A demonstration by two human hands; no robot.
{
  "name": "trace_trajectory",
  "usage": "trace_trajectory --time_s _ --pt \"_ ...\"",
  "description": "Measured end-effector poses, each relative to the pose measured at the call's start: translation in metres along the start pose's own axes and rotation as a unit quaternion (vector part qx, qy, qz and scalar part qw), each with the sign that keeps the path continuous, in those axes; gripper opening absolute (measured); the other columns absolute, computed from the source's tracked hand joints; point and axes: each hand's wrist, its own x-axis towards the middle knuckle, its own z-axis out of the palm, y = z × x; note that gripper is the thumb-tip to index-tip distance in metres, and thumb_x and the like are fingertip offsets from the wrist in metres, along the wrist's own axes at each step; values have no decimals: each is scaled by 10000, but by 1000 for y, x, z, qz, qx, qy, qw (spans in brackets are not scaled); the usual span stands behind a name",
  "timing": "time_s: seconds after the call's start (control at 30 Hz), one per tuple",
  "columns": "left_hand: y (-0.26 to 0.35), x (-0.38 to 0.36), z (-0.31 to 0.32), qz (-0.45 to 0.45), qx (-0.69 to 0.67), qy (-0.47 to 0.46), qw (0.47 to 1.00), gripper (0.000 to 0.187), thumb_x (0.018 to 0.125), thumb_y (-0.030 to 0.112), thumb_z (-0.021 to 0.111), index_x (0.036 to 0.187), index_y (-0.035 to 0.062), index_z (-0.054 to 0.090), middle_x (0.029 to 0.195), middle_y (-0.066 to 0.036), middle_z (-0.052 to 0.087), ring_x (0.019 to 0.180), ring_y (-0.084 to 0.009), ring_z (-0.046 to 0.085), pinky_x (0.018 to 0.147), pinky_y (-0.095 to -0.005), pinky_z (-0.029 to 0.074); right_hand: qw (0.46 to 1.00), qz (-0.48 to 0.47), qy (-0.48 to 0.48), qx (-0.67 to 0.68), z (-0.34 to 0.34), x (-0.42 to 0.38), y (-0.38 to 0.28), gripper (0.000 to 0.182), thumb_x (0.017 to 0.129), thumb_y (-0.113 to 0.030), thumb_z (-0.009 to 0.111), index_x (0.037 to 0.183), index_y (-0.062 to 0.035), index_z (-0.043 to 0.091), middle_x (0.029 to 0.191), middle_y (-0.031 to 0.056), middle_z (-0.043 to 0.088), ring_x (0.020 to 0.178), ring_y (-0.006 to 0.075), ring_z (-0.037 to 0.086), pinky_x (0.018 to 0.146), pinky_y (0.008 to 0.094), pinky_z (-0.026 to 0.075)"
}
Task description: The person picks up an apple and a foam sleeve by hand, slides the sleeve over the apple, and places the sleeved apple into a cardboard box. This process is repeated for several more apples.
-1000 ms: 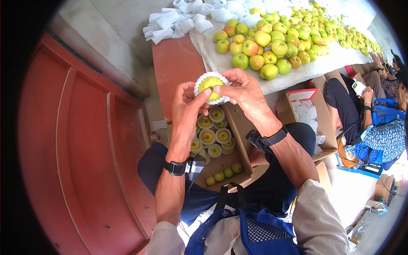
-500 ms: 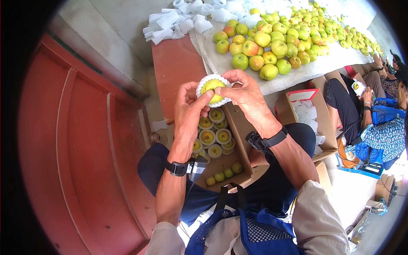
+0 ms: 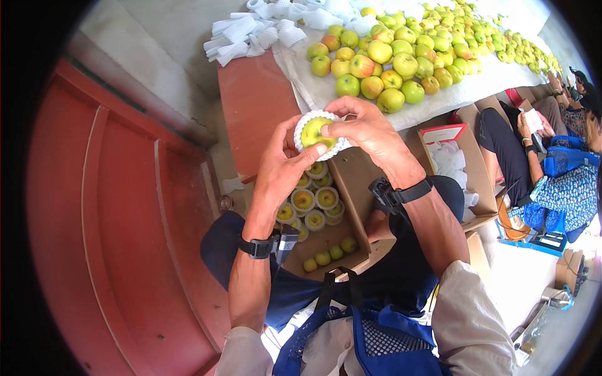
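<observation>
Between my two hands is a yellow-green apple (image 3: 316, 131) in a white foam net sleeve (image 3: 301, 139), its top showing. My left hand (image 3: 285, 160) grips it from the left and below, thumb on the apple's lower edge. My right hand (image 3: 367, 131) wraps round its right side, with the thumb pressed on the fruit near its middle. Below my hands stands an open cardboard box (image 3: 342, 182). Inside it are several sleeved apples (image 3: 303, 200) and a short row of bare apples (image 3: 323, 258) at the near end.
A large heap of apples (image 3: 404, 62) covers the white cloth (image 3: 301, 62) on the table. Loose foam sleeves (image 3: 238, 34) lie at its back left. Another box (image 3: 473, 156) with white sleeves stands to the right. Farther right sits a co-worker (image 3: 567, 188) holding something white. A red door (image 3: 125, 219) is at left.
The sleeved apple has turned slightly in my hands, and my left thumb has moved down to its lower edge. The co-worker's hands have shifted on a white thing.
</observation>
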Motion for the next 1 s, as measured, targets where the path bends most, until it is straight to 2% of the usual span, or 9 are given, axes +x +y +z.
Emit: trace_trajectory --time_s 0.1,0.17,0.43,0.6,0.7,0.8,0.9,0.97,1.0 --pt "-2 2 -1 -50 16 -35 998 655 900 170 813 1438 11 475 1153 -85 656 918 -121 642 653 -257 537 998 -33 -30 -47 0 -1 -1 403 806 -165 803 1165 -27 681 950 30 655 808 101 580 705 248 460" --pt "-12 2 0 -49 22 -58 997 665 900 312 818 1425 61 496 981 -43 668 669 -76 594 532 -205 402 996 -35 -46 -63 -2 -5 -9 410 811 -163 794 1182 -32 679 939 30 655 806 105 578 712 251 464" --pt "-6 1 2 -97 -19 -56 994 629 879 262 836 1356 25 502 1024 -52 658 677 -77 588 522 -215 415 995 -65 -41 -56 -5 -8 -13 393 870 -158 761 1236 -48 672 936 18 657 778 82 554 687 241 441" --pt "-5 3 -1 -78 -42 -26 996 645 871 288 837 1344 13 496 1001 -55 657 648 -74 571 510 -208 398 993 -49 0 110 -11 -7 -10 339 924 -218 748 1208 -46 676 964 -5 663 761 51 548 609 215 389" --pt "-3 3 -2 -65 -45 -6 997 608 896 291 806 1332 -2 500 994 -67 635 643 -92 581 505 -221 425 998 -44 34 -1 -7 -9 -8 333 944 -274 746 1176 -44 678 1004 16 667 745 67 566 580 216 400" --pt "-4 4 -4 -71 -57 17 996 640 870 272 838 1348 21 494 1028 -68 659 724 -73 606 532 -205 429 999 -19 18 -45 2 -14 -3 402 941 -295 762 1217 -30 636 1090 63 659 735 89 582 555 223 419" --pt "-13 6 0 -22 -19 57 998 622 875 202 832 1354 6 489 1070 -84 671 890 -120 660 639 -249 525 998 -65 24 -14 18 -12 14 495 930 -288 782 1286 -14 576 1167 101 638 740 97 584 548 234 442" --pt "-26 10 4 127 64 105 984 614 868 100 828 1379 19 499 1166 -94 675 971 -156 670 816 -285 566 998 -53 30 -33 25 -13 17 584 908 -247 806 1343 6 509 1218 119 615 773 93 586 553 238 449" --pt "-21 7 7 127 63 106 984 614 868 100 828 1379 19 499 1166 -94 675 971 -156 670 816 -285 566 998 -52 23 9 28 -12 20 580 905 -241 808 1321 30 509 1158 122 619 824 110 619 643 268 494"
